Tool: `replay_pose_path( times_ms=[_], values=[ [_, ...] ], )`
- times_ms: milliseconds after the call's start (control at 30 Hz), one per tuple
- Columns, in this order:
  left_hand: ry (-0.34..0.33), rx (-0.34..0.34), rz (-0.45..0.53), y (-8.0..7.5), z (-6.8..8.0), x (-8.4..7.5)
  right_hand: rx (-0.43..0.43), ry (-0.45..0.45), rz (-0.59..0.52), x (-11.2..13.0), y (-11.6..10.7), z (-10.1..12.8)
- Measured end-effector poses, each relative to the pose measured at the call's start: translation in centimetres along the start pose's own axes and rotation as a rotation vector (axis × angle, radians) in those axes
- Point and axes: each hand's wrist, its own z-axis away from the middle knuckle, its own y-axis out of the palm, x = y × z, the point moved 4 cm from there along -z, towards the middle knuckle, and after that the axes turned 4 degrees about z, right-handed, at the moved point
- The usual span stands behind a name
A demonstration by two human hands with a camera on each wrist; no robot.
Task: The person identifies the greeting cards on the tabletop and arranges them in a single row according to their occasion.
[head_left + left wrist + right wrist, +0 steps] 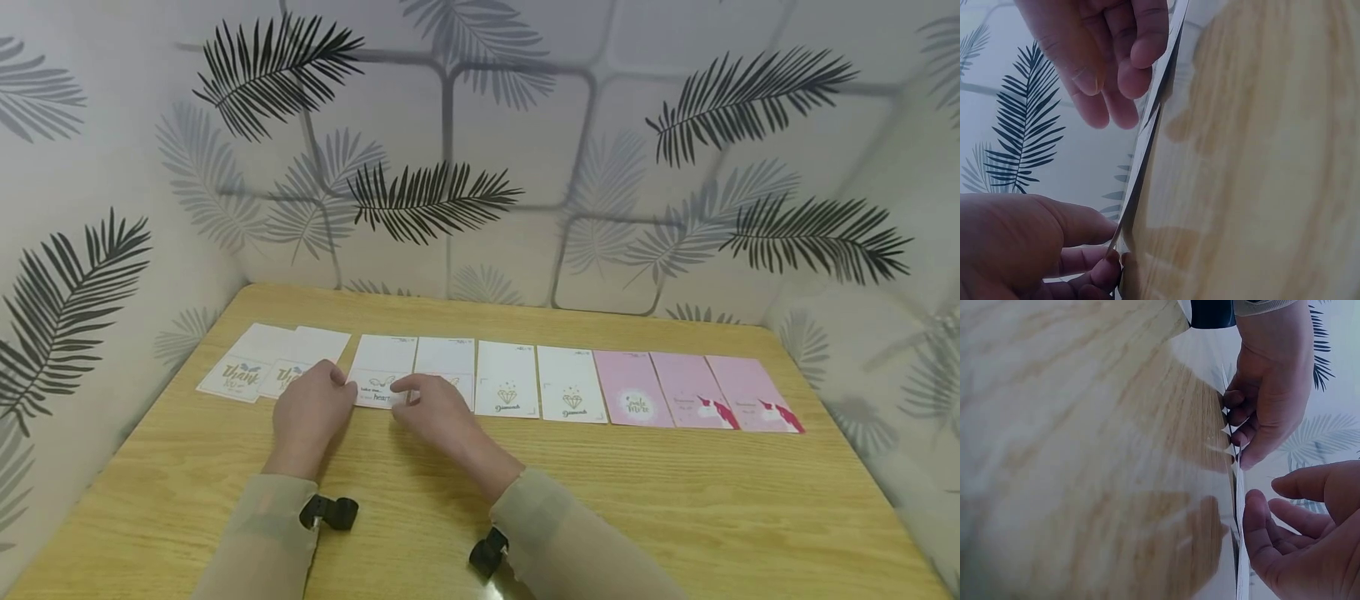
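Wood: a pale wooden table [600, 500] carries a row of cards, and both hands work at the row's left part.
Left hand: the left hand [311, 408] rests on the table edge of the row, its thumb and fingertips pinching the near left corner of a white card [381, 371]; the left wrist view shows thumb above and fingertips below that corner.
Right hand: the right hand [435, 410] lies just right of the left one, fingers loosely bent, the forefinger tip touching the card's near edge; whether it grips the card I cannot tell.
Card: white, with dark lettering near its bottom; it sits between the two hands, its near edge raised slightly off the wood in the wrist views.
Left of the hands: two white thank-you cards [255, 367], overlapping, just beyond the left hand's knuckles.
Right of the hands: another white card partly under the right fingers, then two diamond cards [540, 383], then three pink cards [693, 390] well off to the right.
Sleeves: beige, with a black strap at each wrist.
Behind: a wall with a palm-leaf print [427, 196].
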Motion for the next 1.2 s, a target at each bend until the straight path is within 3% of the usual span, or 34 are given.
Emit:
replay_pose_path(
  times_ms=[233, 667, 833, 1033, 1200],
  values=[
    [0.006, 0.003, -0.005, 0.0, -0.1, 0.0, 0.042, -0.047, 0.061, 0.3, 0.6, -0.2],
    [0.002, 0.011, -0.006, -0.4, 0.2, -0.3, 0.045, -0.07, 0.033, 0.3, 0.7, -0.2],
    [0.008, -0.004, 0.012, -0.7, 0.2, -0.5, 0.021, -0.086, -0.03, 0.8, 0.5, 0.0],
    [0.07, -0.055, 0.024, -2.2, 0.1, -0.7, 0.016, -0.109, -0.154, 1.6, 0.1, 0.5],
    [0.086, -0.071, -0.003, -3.7, -0.1, 0.9, 0.049, -0.131, -0.281, 2.3, 1.2, 0.2]
  ],
)
